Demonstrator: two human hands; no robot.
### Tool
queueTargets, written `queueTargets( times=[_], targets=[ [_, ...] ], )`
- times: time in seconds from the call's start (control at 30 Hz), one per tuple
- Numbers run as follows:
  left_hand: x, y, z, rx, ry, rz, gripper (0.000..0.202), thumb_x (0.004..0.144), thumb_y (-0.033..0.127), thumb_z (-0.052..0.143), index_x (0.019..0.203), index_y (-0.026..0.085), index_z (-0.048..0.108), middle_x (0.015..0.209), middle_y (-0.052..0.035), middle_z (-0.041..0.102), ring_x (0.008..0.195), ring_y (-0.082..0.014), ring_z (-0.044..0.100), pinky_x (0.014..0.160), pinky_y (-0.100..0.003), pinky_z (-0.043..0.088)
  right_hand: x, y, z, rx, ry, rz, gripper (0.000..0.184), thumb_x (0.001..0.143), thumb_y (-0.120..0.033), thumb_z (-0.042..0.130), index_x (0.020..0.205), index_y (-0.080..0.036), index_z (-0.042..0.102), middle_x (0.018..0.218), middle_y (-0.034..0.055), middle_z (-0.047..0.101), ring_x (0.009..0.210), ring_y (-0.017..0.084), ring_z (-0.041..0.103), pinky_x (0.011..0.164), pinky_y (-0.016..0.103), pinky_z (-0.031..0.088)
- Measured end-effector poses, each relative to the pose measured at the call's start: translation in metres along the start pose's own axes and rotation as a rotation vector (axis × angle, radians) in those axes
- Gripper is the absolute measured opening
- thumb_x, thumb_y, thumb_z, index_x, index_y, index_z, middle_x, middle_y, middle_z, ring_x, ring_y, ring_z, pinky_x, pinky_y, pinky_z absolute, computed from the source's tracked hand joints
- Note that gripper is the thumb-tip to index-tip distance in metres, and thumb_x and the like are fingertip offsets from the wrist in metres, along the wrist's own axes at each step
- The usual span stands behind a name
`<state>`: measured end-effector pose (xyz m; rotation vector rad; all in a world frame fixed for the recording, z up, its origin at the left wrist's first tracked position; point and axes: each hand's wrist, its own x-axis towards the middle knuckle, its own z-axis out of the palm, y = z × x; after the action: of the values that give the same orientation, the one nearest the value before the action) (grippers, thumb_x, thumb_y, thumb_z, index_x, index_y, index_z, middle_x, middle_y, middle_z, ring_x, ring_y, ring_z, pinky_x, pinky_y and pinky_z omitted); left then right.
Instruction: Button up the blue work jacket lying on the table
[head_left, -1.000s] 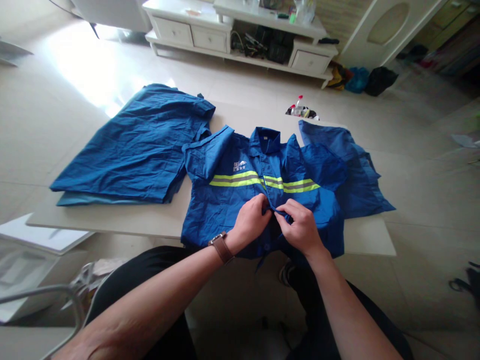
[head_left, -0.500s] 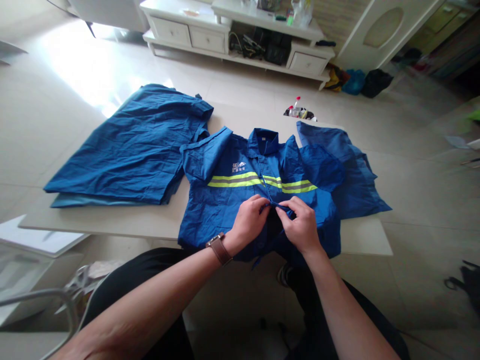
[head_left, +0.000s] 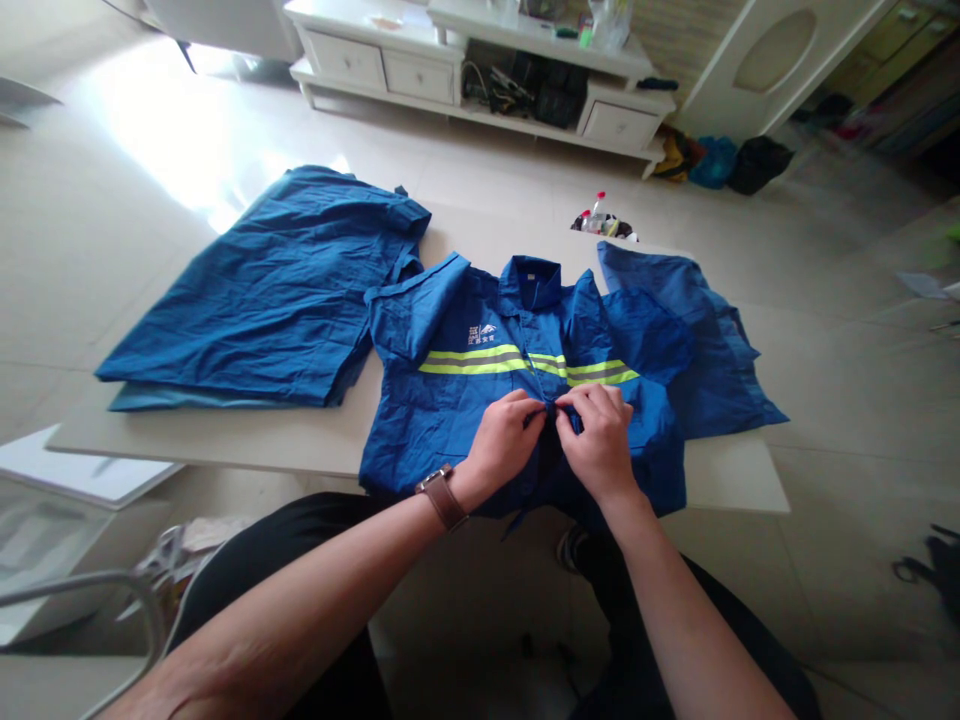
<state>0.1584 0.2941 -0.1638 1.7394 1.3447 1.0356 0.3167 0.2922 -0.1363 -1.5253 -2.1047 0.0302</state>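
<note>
A blue work jacket (head_left: 442, 410) with yellow-and-grey reflective bands and a white logo lies face up in front of me, its collar pointing away. My left hand (head_left: 510, 435), with a brown-strapped watch on the wrist, pinches one front edge of the jacket just below the band. Right beside it, my right hand (head_left: 596, 435) pinches the other front edge, the fingertips of both hands almost touching. Whether a button sits between the fingers is hidden. Below the hands the jacket's front hangs over the table edge toward my lap.
Folded blue garments (head_left: 255, 290) lie left of the jacket, and more blue cloth (head_left: 712, 350) lies at right. All rest on a low white table (head_left: 202, 445). Bottles with red caps (head_left: 598, 213) show behind the table. A white TV cabinet (head_left: 345, 62) stands farther back.
My right hand has moved slightly closer to my left, its fingers now curled more over the jacket's edge. The jacket lies about as before.
</note>
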Motion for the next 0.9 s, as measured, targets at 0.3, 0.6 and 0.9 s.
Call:
queueTargets(
  times=[0.3, 0.6, 0.9],
  targets=[
    [0.000, 0.001, 0.000, 0.001, -0.021, -0.008, 0.017, 0.092, 0.014, 0.060, 0.081, 0.017, 0.074, 0.078, -0.0014, 0.065, 0.069, -0.0107, 0.056, 0.068, -0.023, 0.043, 0.000, 0.003, -0.006, 0.110, -0.082, 0.009, 0.007, 0.089, -0.025, 0.065, 0.095, -0.022, 0.067, 0.117, 0.0061, 0.071, 0.115, 0.027, 0.060, 0.094, 0.041, 0.039],
    [0.000, 0.003, -0.002, 0.073, -0.067, 0.014, 0.019, 0.094, 0.017, 0.059, 0.086, 0.018, 0.076, 0.079, -0.0023, 0.065, 0.070, -0.0113, 0.057, 0.070, -0.023, 0.045, -0.003, 0.004, -0.001, 0.094, -0.103, 0.061, 0.012, 0.091, -0.024, 0.061, 0.101, -0.022, 0.066, 0.102, 0.0049, 0.073, 0.100, 0.024, 0.064, 0.087, 0.037, 0.037],
    [-0.007, 0.011, -0.007, 0.177, -0.177, 0.118, 0.025, 0.094, 0.019, 0.053, 0.084, 0.020, 0.076, 0.080, -0.0036, 0.065, 0.070, -0.0119, 0.058, 0.068, -0.024, 0.044, 0.001, 0.014, -0.003, 0.150, 0.012, 0.161, 0.018, 0.096, -0.032, 0.055, 0.087, -0.019, 0.064, 0.088, 0.0077, 0.069, 0.086, 0.023, 0.064, 0.079, 0.035, 0.044]
  ],
)
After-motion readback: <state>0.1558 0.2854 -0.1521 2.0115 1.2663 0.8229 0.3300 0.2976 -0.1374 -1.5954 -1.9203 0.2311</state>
